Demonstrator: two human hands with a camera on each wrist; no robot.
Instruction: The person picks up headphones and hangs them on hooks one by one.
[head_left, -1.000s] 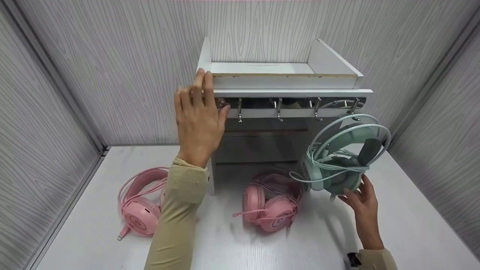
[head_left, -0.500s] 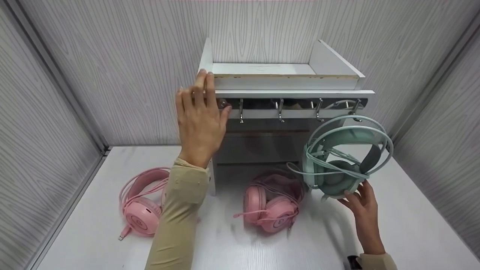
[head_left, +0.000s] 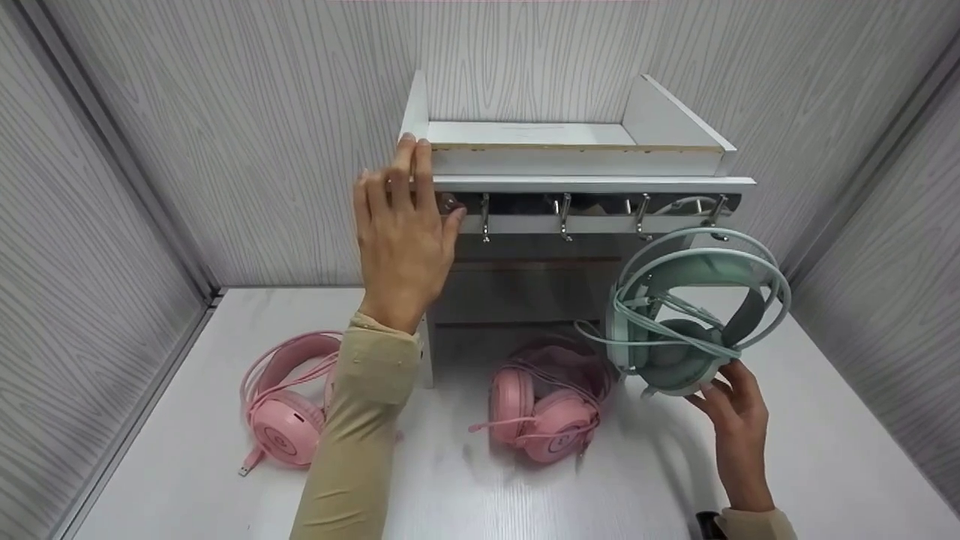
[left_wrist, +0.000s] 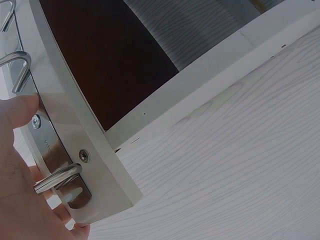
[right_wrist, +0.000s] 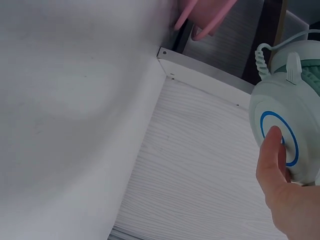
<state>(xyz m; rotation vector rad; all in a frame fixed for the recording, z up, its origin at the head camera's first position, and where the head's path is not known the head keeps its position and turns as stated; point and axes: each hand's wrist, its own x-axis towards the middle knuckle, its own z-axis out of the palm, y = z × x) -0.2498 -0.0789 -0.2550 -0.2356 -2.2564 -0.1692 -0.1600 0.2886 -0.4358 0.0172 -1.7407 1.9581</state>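
Observation:
My right hand holds a mint-green headset by its lower ear cup, its cable wound around it. In the right wrist view a finger lies across the blue ring on the cup. The headband's upper loops overlap the rightmost metal hook in the head view. My left hand grips the left end of the hook rail on a white shelf rack. Seen from the left wrist, the thumb is on the rail's front and fingertips show past its other edge.
A pink headset lies on the white table at left, partly behind my left sleeve. Another pink headset lies in the middle, partly under the rack. Wood-grain panels enclose the back and both sides.
The mint-green headset has turned and shifted slightly right in my right hand, so its headband opening shows more. My left hand keeps its place on the rack.

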